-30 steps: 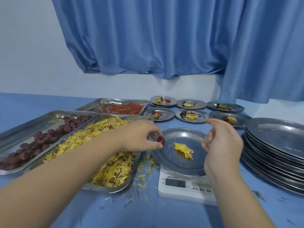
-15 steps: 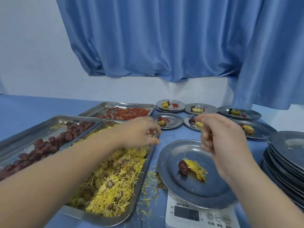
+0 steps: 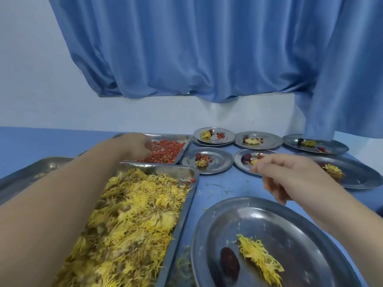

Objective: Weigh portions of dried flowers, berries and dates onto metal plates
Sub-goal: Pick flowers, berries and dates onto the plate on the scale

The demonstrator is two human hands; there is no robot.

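Note:
A round metal plate [image 3: 209,222] lies at the bottom right with one dark date [image 3: 229,264] and a clump of yellow dried flowers [image 3: 259,257] on it. My left hand [image 3: 138,145] reaches over the far tray of red berries [image 3: 167,152], fingertips down among them and blurred. My right hand [image 3: 290,177] hovers above the table beyond the plate, fingers curled and thumb against forefinger, with nothing visible in it. The long tray of yellow flowers [image 3: 134,214] lies under my left forearm.
Several filled plates stand at the back right, among them one [image 3: 219,162] beside the berry tray and one [image 3: 360,179] at the right edge. A tray edge [image 3: 31,168] shows at the left. Loose petals litter the blue table [image 3: 217,187]. A blue curtain hangs behind.
My left hand let the date go onto the near plate, then moved away to the berry tray. The view has dropped closer to the plate; the scale is out of frame.

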